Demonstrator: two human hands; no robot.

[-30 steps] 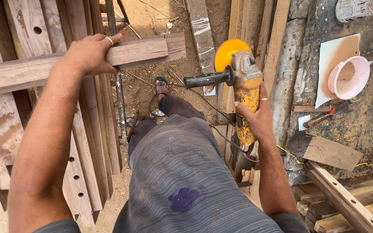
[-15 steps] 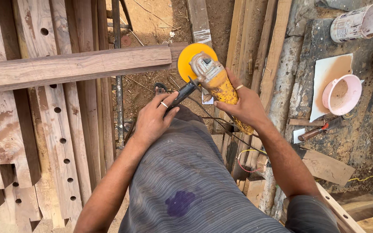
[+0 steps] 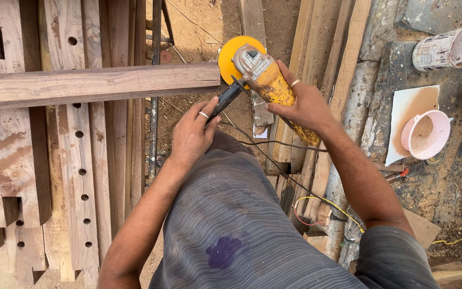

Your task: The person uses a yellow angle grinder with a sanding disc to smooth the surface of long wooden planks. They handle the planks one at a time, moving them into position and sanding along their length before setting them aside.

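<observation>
Both hands are on the grinder now. The right hand (image 3: 303, 104) is wrapped tight around the yellow body of the angle grinder (image 3: 271, 80), and the left hand (image 3: 193, 134) has its fingers closed on the black side handle (image 3: 225, 97) that sticks out toward the plank. The yellow disc (image 3: 231, 53) sits right at the end of the walnut-coloured plank (image 3: 97, 84), just beside the cut end or maybe touching it; I can't tell which from up here.

What's changed: a second ago the left hand was gripping that plank and the grinder hung off to the right in one hand. Since then the left hand let the plank go and came over to the handle, and the whole tool swung up and in toward the board end. So the plank is lying on its own across the metal stand (image 3: 153, 107), with nobody holding it.

The black cord (image 3: 274, 144) trails over the lap. On the right, well apart, are a pink bowl (image 3: 426, 134) and a paint-smeared bucket (image 3: 445, 49).
</observation>
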